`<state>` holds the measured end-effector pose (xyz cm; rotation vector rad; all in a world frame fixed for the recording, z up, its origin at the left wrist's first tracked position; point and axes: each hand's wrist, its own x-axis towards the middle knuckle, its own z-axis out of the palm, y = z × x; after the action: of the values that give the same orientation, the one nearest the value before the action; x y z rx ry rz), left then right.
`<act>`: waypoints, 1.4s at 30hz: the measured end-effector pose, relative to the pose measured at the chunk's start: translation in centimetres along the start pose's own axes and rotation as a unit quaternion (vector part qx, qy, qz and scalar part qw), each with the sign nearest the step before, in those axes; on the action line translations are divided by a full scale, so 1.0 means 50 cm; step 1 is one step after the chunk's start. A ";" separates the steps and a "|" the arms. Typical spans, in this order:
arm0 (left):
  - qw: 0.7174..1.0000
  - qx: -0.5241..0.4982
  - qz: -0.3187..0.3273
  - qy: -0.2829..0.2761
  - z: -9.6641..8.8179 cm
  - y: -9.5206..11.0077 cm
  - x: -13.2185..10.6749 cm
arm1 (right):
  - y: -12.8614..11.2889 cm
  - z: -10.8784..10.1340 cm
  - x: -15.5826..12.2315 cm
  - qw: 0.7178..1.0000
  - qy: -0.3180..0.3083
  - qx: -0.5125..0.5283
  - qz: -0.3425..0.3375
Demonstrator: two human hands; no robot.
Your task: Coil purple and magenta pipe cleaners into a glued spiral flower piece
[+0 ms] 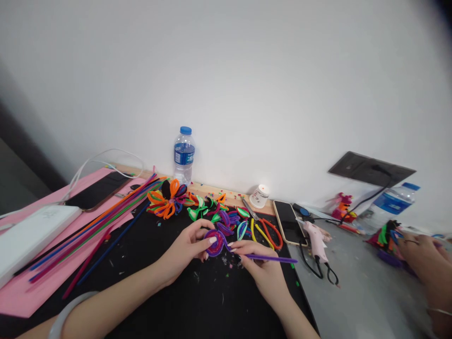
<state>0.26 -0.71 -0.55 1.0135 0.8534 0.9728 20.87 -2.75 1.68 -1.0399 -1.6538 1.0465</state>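
Pinched in my left hand [195,241] is a flat purple and magenta pipe-cleaner coil [213,248], my thumb lying across its face. From the coil a purple pipe cleaner [273,258] runs to the right. My right hand [259,263] grips that strand close to the coil, and its loose end sticks out past the fingers. Just behind my hands lie purple pipe-cleaner loops [228,221] and green leaf shapes [197,212]. A multicoloured pipe-cleaner flower [169,198] rests further left.
Red-and-yellow-handled scissors [273,234], a paper cup [259,196] and a phone [287,221] sit behind right. A pink glue gun [317,242] lies beyond. Loose pipe cleaners [102,226] spread left, near a water bottle [184,155]. Another person's hand [423,256] works far right.
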 end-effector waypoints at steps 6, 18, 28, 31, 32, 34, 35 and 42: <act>1.000 0.009 -0.008 -0.017 0.004 0.005 -0.003 | 0.004 0.000 0.002 1.000 0.001 0.002 -0.001; 0.997 0.038 -0.028 -0.057 0.014 0.016 -0.011 | 0.004 -0.004 0.003 1.000 0.015 0.009 -0.006; 0.994 0.081 0.000 -0.069 0.005 0.002 -0.005 | 0.000 -0.003 0.005 0.999 0.030 -0.007 -0.021; 0.994 0.085 0.015 -0.068 0.002 -0.002 -0.001 | 0.002 -0.002 0.005 1.000 0.026 -0.007 -0.017; 0.994 0.085 0.017 -0.067 0.002 -0.002 0.000 | 0.002 -0.002 0.006 1.000 0.024 -0.006 -0.015; 0.994 0.088 0.014 -0.066 0.003 -0.001 0.000 | 0.003 -0.002 0.005 1.000 0.021 -0.005 -0.014; 0.994 0.089 0.010 -0.065 0.004 0.001 -0.001 | 0.004 -0.002 0.005 1.000 0.018 -0.005 -0.014; 0.992 0.104 0.002 -0.074 0.009 0.005 -0.005 | 0.004 0.000 0.002 1.000 0.006 -0.003 -0.015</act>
<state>0.52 -1.03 -0.15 1.2499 0.8416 0.8115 20.90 -2.60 1.50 -1.0211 -1.6585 1.0152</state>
